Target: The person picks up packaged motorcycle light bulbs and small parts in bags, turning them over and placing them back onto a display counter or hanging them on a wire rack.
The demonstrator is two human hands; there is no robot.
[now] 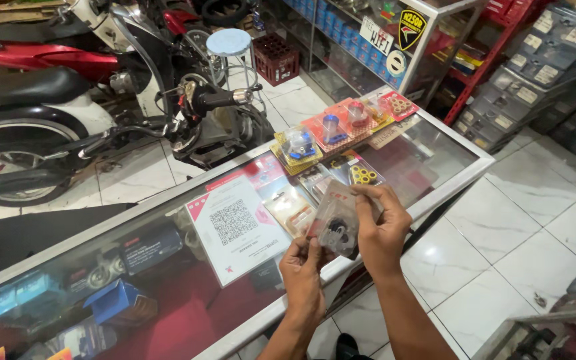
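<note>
Both hands grip one clear blister pack (333, 220) above the glass counter (435, 160). The left hand (303, 270) pinches its lower edge. The right hand (381, 227) clasps its right side from above.

Left hand (303, 265) and right hand (381, 223) raised together, each grip closed.

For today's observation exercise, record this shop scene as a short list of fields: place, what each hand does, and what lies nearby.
place: glass display counter in a parts shop
left hand: grips the lower edge of a clear blister pack
right hand: holds the pack's upper side
pack contents: dark round parts
on counter: more packaged parts, printed code sheet
behind counter: motorbike, stool
</note>
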